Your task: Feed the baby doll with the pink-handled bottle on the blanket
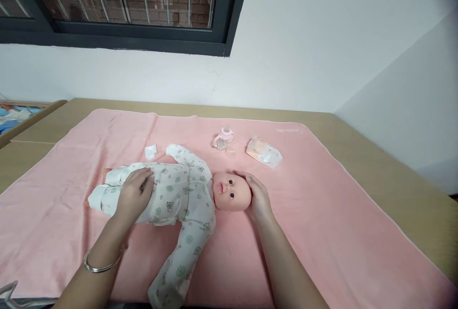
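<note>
A baby doll (171, 190) in a white printed outfit lies on its back across a pink mat, head to the right and feet to the left. My left hand (136, 192) rests on the doll's lower body, palm down, fingers loosely extended. Cupped around the top of the doll's head (231, 192) is my right hand (258, 197), its fingers curved along the far side. One sleeve stretches toward me; the other points away. The doll's hands do not show.
Beyond the doll stand a pink-topped baby bottle (223, 138) and a soft printed packet (264, 152). A small white square (150, 151) lies near the far sleeve. The pink mat (322, 232) covers much of a wooden surface (400, 185) by a white wall.
</note>
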The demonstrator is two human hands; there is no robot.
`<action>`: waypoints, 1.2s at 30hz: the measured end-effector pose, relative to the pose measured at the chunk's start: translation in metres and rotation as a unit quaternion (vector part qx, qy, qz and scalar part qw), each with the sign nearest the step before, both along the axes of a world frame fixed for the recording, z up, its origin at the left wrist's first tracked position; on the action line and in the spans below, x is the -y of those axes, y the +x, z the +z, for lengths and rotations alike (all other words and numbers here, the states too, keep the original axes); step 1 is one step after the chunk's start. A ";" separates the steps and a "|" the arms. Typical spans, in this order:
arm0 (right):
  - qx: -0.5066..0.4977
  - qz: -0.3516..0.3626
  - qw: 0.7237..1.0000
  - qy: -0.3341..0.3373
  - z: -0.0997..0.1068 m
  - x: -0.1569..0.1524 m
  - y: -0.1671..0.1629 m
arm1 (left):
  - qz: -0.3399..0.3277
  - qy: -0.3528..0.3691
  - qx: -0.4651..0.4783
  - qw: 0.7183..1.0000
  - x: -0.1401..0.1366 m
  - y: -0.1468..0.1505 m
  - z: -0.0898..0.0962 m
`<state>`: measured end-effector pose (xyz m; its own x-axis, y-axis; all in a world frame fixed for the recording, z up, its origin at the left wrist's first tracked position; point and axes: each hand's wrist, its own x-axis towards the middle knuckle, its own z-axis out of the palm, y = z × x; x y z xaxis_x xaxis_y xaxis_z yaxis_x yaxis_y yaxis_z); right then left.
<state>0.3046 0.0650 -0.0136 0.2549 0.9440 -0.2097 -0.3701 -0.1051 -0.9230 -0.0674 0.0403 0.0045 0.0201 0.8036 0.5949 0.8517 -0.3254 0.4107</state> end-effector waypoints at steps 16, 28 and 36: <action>0.053 0.045 0.997 0.019 -0.019 0.000 0.006 | 0.005 -0.017 0.012 1.000 0.001 0.002 0.002; 0.044 0.055 0.997 0.014 -0.024 -0.002 0.006 | 0.007 -0.019 0.014 1.000 0.002 0.002 0.002; 0.035 0.055 0.998 0.010 -0.025 -0.002 0.006 | 0.009 -0.020 0.007 1.000 0.001 0.001 0.002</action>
